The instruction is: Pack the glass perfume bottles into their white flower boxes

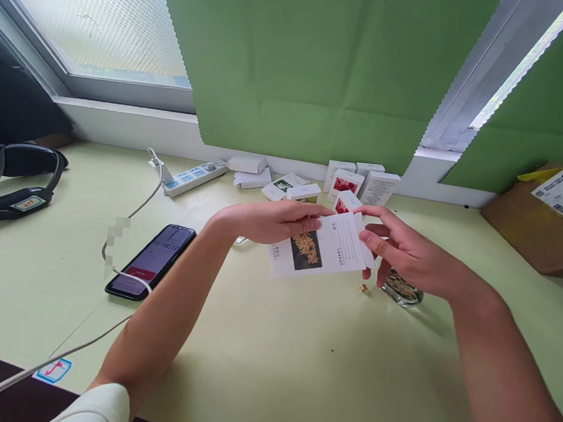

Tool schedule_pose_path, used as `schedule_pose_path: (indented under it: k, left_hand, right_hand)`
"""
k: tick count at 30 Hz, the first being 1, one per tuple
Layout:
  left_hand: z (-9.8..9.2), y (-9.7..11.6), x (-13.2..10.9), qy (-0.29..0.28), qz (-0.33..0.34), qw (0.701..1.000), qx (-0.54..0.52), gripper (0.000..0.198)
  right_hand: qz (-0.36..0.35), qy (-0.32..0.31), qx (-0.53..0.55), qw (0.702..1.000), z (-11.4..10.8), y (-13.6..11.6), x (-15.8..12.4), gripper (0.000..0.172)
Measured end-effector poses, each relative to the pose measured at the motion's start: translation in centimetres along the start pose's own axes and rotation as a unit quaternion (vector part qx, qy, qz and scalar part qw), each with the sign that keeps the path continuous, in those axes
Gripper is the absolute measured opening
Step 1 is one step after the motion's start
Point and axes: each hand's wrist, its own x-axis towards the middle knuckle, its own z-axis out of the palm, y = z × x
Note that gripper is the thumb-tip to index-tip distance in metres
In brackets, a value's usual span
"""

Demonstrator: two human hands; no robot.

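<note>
A flat white carton (340, 246) printed with a picture of yellow-brown flowers is held up over the table between my hands. My left hand (280, 223) pinches its upper edge, thumb on the printed face. At the right end, by the carton's flap, my right hand (399, 247) grips with its thumb and fingers. Just below the right hand stands a small glass dish (403, 288) with dark bits in it, partly covered by the fingers. A tiny tan piece (363, 288) lies beside the dish.
Several small white boxes (379, 188) stand by the wall, near a power strip (195, 178). On the left lie a phone (151, 262) showing a timer, a white cable (87, 345) and a black headset (29, 199). A cardboard box (531, 226) sits at the right.
</note>
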Motion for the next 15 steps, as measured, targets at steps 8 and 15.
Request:
schedule_pose_path:
  k: [8, 15]
  left_hand:
    - [0.12, -0.22, 0.23, 0.009, 0.004, 0.999, -0.045, 0.047]
    - [0.24, -0.40, 0.37, 0.011, 0.012, 0.997, -0.075, 0.047]
  right_hand:
    - [-0.002, 0.005, -0.002, 1.000, -0.01, -0.16, -0.33, 0.055]
    - [-0.005, 0.014, 0.006, 1.000, 0.17, -0.27, -0.32, 0.058]
